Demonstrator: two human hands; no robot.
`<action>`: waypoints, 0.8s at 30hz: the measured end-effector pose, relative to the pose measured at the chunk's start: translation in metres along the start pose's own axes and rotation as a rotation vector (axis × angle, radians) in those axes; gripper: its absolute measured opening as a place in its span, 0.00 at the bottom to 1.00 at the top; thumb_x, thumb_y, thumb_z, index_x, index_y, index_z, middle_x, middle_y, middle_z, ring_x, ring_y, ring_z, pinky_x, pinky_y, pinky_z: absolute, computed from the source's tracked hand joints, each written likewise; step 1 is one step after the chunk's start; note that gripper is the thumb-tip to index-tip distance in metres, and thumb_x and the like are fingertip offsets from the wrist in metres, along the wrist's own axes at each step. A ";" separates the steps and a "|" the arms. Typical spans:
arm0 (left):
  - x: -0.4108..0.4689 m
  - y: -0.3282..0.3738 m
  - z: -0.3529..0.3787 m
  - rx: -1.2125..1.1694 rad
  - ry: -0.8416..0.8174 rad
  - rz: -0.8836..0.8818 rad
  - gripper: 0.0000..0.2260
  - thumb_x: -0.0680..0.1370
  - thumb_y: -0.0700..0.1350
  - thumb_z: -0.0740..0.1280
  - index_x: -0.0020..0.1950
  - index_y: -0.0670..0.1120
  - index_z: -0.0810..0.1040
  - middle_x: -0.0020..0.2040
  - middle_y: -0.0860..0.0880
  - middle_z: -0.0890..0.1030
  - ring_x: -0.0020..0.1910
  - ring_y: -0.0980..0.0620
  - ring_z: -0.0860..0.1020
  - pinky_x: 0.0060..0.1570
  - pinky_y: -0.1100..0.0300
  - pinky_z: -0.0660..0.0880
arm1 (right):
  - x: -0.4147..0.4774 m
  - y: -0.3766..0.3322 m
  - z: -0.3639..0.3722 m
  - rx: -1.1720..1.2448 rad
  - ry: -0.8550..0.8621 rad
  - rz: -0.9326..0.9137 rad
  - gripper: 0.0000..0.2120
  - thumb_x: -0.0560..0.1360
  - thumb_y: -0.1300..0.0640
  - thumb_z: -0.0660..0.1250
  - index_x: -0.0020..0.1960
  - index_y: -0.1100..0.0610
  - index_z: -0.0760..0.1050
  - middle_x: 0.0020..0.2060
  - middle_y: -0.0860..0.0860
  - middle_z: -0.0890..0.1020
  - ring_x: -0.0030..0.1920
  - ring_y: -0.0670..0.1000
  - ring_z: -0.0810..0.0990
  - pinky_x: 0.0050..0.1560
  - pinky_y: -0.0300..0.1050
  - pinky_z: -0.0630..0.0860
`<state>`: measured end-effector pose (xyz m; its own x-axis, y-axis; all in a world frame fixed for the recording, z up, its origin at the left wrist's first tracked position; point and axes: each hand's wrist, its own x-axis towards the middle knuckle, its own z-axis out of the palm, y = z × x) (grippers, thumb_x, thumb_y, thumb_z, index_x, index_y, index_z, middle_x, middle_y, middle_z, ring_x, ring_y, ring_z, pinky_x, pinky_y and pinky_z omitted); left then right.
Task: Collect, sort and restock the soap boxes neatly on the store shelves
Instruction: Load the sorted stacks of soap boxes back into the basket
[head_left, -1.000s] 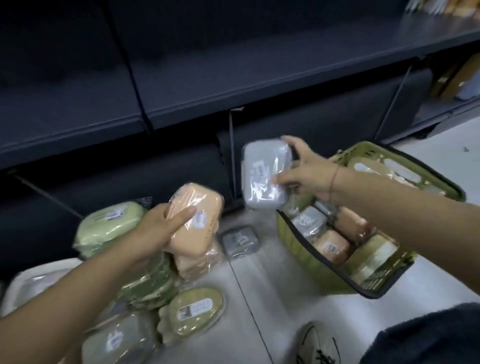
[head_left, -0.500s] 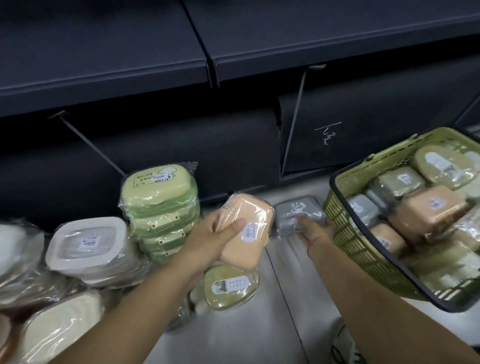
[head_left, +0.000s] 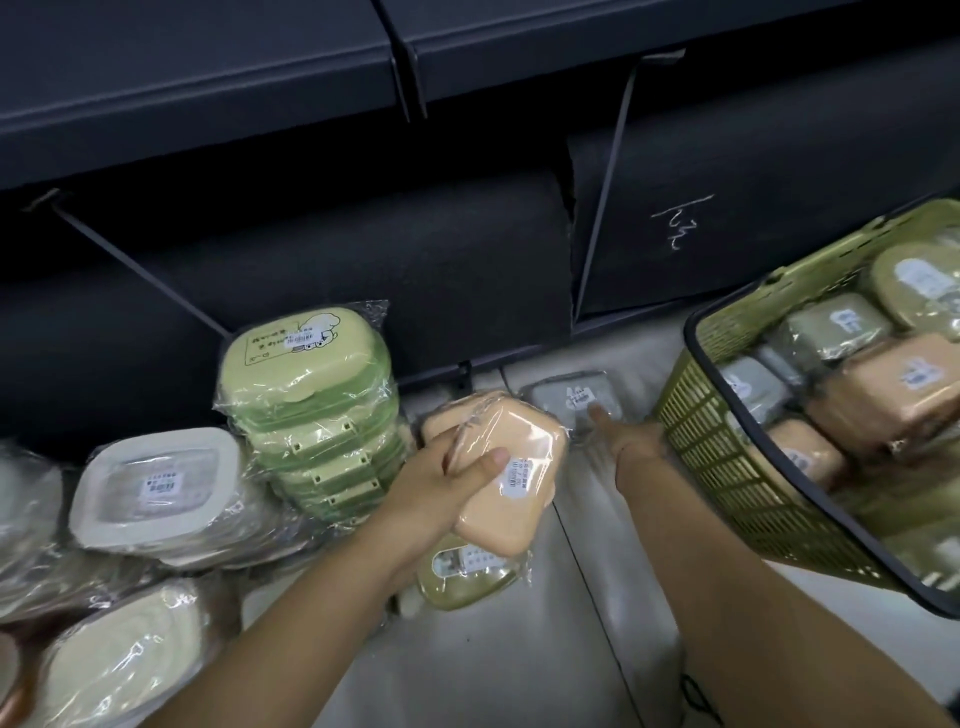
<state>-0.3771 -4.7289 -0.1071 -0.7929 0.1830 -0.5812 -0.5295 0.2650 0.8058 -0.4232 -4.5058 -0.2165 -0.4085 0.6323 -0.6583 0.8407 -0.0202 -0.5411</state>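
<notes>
Peach-coloured soap box (head_left: 519, 483), film-wrapped and bearing a white label, gripped in the left hand (head_left: 447, 483): the thumb is clamped across its top face and the box is held tilted above the floor. Directly below this hand, an olive oval soap box (head_left: 457, 574) lies on the pale floor tiles (head_left: 519, 665). Left of the hand, a stack of green soap boxes (head_left: 311, 405) stands against the dark shelf base (head_left: 363, 260); further left, white-lidded boxes (head_left: 156, 483) lie piled. Right hand (head_left: 631, 441) reaches forward, fingers (head_left: 597, 414) extended and uncurled, a tip touching the near edge of a grey soap box (head_left: 569, 395) lying flat on the floor just beyond it. Immediately right of this hand, an olive mesh basket (head_left: 727, 467) with a dark rim holds further peach, grey and olive boxes.
</notes>
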 end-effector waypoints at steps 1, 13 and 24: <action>-0.001 0.003 0.000 0.025 -0.003 0.014 0.11 0.75 0.53 0.71 0.56 0.54 0.77 0.46 0.54 0.85 0.40 0.59 0.83 0.36 0.66 0.76 | -0.014 -0.004 -0.006 0.068 -0.013 -0.041 0.42 0.73 0.41 0.69 0.76 0.61 0.57 0.72 0.62 0.64 0.72 0.62 0.65 0.69 0.54 0.64; -0.029 0.067 -0.041 0.888 0.476 0.588 0.32 0.79 0.61 0.59 0.79 0.48 0.58 0.72 0.49 0.66 0.73 0.50 0.61 0.73 0.54 0.57 | -0.107 -0.026 -0.023 0.761 -0.666 -0.174 0.29 0.68 0.50 0.75 0.63 0.63 0.72 0.54 0.57 0.82 0.50 0.54 0.83 0.44 0.51 0.83; -0.004 0.032 -0.096 1.230 0.562 0.345 0.39 0.74 0.68 0.42 0.80 0.49 0.52 0.80 0.46 0.55 0.79 0.44 0.51 0.76 0.47 0.44 | -0.093 -0.006 0.073 -0.059 -0.088 -0.236 0.30 0.72 0.37 0.68 0.64 0.57 0.69 0.65 0.59 0.69 0.64 0.61 0.71 0.66 0.54 0.67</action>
<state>-0.4199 -4.8125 -0.0676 -0.9961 0.0861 -0.0169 0.0836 0.9902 0.1120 -0.4160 -4.6206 -0.1902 -0.6231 0.5439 -0.5621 0.7367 0.1666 -0.6554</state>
